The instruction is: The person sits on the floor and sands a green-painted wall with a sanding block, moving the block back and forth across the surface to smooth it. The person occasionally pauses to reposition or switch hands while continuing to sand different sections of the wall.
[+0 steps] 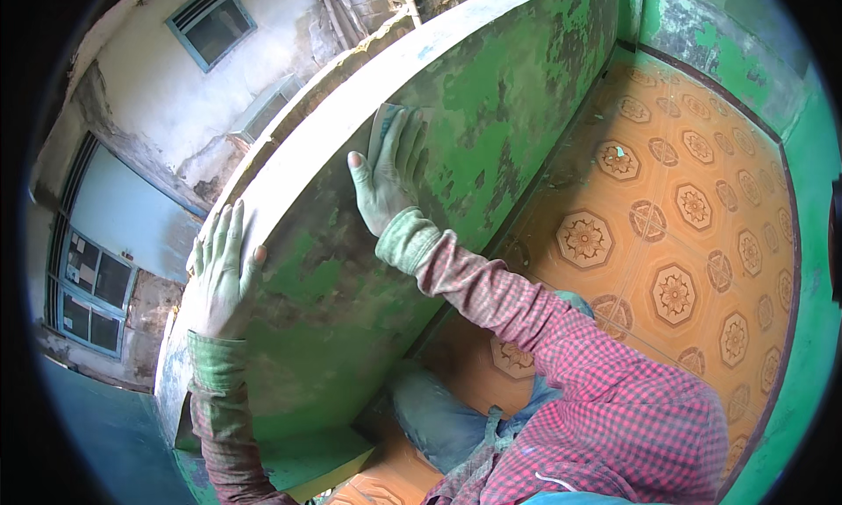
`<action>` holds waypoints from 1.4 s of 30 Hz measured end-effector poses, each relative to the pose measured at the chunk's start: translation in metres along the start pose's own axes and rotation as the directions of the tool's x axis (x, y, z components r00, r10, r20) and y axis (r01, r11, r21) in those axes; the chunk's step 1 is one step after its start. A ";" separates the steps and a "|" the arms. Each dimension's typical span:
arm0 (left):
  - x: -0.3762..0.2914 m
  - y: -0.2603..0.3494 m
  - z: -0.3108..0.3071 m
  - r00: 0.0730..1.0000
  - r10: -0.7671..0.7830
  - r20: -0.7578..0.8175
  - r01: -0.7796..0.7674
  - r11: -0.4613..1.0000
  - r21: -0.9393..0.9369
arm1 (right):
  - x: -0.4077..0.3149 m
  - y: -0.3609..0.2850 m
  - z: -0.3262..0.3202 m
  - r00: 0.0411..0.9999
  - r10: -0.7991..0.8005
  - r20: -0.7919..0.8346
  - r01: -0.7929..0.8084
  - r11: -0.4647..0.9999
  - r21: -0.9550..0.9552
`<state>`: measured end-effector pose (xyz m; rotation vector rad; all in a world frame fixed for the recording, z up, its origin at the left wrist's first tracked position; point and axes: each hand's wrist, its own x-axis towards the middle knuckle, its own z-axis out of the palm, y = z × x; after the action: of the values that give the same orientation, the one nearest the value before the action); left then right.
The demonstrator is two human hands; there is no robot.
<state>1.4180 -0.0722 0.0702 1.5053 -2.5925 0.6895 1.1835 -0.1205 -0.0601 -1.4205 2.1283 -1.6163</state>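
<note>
My right hand [393,169] lies flat against the upper part of a low wall [500,103] with peeling green paint, near its top edge. Under its fingers is a thin flat sheet [379,133], perhaps sandpaper, pressed to the wall; its lower side is hidden. My left hand [222,271] rests on the pale top [316,156] of the same wall, fingers together and thumb apart, with nothing seen in it. Both hands and cuffs look dusty.
Patterned orange floor tiles [710,255] lie right of the wall, with small flakes on them. My bent knee [434,413] is close to the wall's foot. Beyond the wall stands a weathered building with a blue-framed window [212,24]. Another green wall [816,176] borders the right.
</note>
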 end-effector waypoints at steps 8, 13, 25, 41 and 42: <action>0.006 0.009 0.003 1.000 0.009 -0.027 -0.009 1.000 -0.005 | 0.013 0.014 -0.011 0.979 -0.182 -0.090 0.186 0.982 0.029; 0.008 0.006 -0.002 0.999 0.013 -0.036 -0.012 1.000 0.020 | 0.110 0.029 -0.041 0.941 0.074 -0.330 0.123 0.835 0.537; 0.008 0.013 -0.010 1.000 -0.005 -0.027 0.005 1.000 -0.014 | 0.040 0.015 -0.024 0.957 -0.138 -0.254 0.189 0.963 0.190; 0.006 0.001 0.001 0.997 -0.007 -0.076 0.009 1.000 0.019 | -0.015 0.021 0.009 0.802 -0.583 -0.131 0.565 0.811 -0.150; 0.006 -0.001 0.008 0.996 -0.008 -0.091 0.009 1.000 0.007 | 0.016 0.026 -0.015 0.821 -0.550 -0.149 0.512 0.827 -0.231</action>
<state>1.4169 -0.0811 0.0647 1.4505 -2.5186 0.7492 1.1503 -0.1218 -0.0684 -2.1544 2.1530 -1.8548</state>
